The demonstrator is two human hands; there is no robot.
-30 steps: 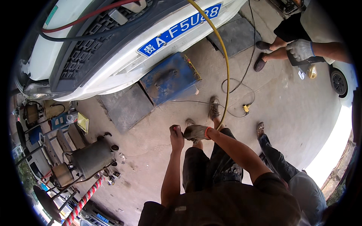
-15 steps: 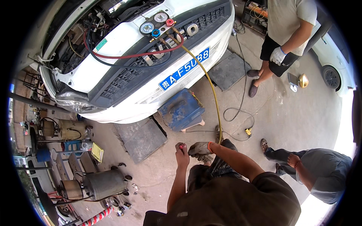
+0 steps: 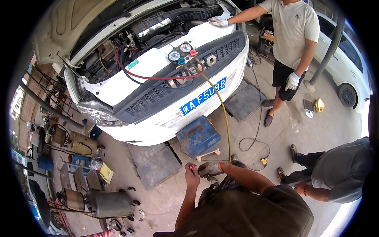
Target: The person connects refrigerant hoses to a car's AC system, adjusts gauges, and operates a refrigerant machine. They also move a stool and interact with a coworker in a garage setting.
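My bare left hand [image 3: 192, 178] is closed around a small red object [image 3: 192, 167]; only a bit of it shows at the fingers. Close beside it, my right hand [image 3: 211, 169] wears a dirty grey work glove with an orange cuff. Its fingers are curled in, and what they hold, if anything, is hidden. Ahead, a manifold gauge set [image 3: 182, 54] with two dials and red and blue knobs rests on the front of a white car [image 3: 158, 128]. Its yellow hose [image 3: 226, 114] runs down behind my right forearm. A red hose [image 3: 158, 78] and a dark hose reach into the engine bay.
A dirty blue machine [image 3: 199, 136] stands before the bumper, beside a dark floor plate [image 3: 156, 164]. A black cable [image 3: 258, 118] curls across the floor. Metal tanks [image 3: 108, 203] stand at left. One gloved person [image 3: 294, 37] touches the car; another person [image 3: 339, 170] is at right.
The view has tilted up, so the car sits lower and more of the engine bay shows. The standing person's gloved hand on the car is now in view. My hands stay close together.
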